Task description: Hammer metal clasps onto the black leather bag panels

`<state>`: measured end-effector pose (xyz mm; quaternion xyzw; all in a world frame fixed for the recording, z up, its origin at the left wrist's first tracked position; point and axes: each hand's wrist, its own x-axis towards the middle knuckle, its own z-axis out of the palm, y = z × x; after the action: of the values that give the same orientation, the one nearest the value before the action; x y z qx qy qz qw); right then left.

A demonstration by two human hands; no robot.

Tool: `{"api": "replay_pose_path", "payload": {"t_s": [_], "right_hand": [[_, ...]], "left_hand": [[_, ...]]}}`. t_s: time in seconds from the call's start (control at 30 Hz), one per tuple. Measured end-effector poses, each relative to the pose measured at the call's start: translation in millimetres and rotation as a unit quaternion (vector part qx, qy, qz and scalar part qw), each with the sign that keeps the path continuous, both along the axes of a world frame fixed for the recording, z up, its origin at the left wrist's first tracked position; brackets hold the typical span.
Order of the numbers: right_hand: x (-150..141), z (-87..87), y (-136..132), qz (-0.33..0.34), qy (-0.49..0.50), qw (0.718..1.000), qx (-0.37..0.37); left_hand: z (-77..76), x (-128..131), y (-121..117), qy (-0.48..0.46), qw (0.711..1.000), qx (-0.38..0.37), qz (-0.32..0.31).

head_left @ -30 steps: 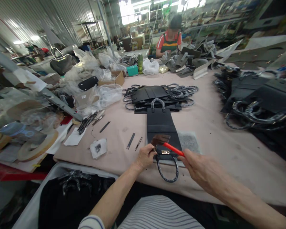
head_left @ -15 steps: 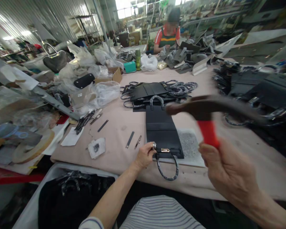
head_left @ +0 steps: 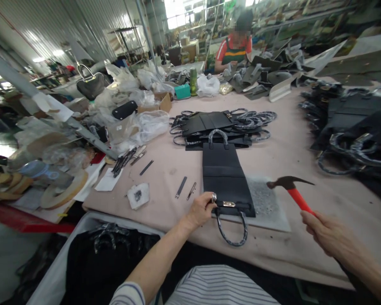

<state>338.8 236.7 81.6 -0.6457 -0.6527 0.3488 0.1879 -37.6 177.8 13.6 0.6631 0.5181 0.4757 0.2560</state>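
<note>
A flat black bag panel (head_left: 224, 171) lies unfolded on the table (head_left: 165, 169), its wrapped handle (head_left: 230, 231) hanging over the near edge and a gold clasp (head_left: 228, 204) at its end. My left hand (head_left: 201, 208) pinches a small metal punch (head_left: 213, 197) upright at the panel's near left corner. My right hand (head_left: 325, 231) grips the red handle of a hammer (head_left: 290, 186), whose head hangs above a grey stone slab (head_left: 266, 203) under the panel, to the right of the clasp.
A stack of black panels with handles (head_left: 219, 125) lies behind. Metal strips (head_left: 180, 187), a paper with small parts (head_left: 136, 195) and tools (head_left: 123, 159) sit to the left. More black bags (head_left: 352, 127) fill the right. A person (head_left: 236, 44) works at the far end. A bin (head_left: 92, 254) stands below left.
The hammer struck at the punch, swung up close to the camera, and now has come down to the right over the slab. My left hand stayed at the panel's corner.
</note>
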Motion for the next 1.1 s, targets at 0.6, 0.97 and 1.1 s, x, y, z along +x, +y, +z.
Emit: {"api": "replay_pose_path", "payload": {"t_s": [0.6, 0.97, 1.1], "right_hand": [[-137, -60.1, -32, 0.145, -0.167, 0.934, 0.280], [-133, -63.0, -33, 0.139, -0.160, 0.946, 0.245], [-137, -61.5, -35, 0.130, -0.148, 0.951, 0.239]], "left_hand": [[5.3, -8, 3, 0.059, 0.998, 0.003, -0.013], [12.9, -4, 2, -0.018, 1.000, -0.004, 0.021], [10.0, -3, 5, -0.156, 0.975, -0.105, 0.115]]}}
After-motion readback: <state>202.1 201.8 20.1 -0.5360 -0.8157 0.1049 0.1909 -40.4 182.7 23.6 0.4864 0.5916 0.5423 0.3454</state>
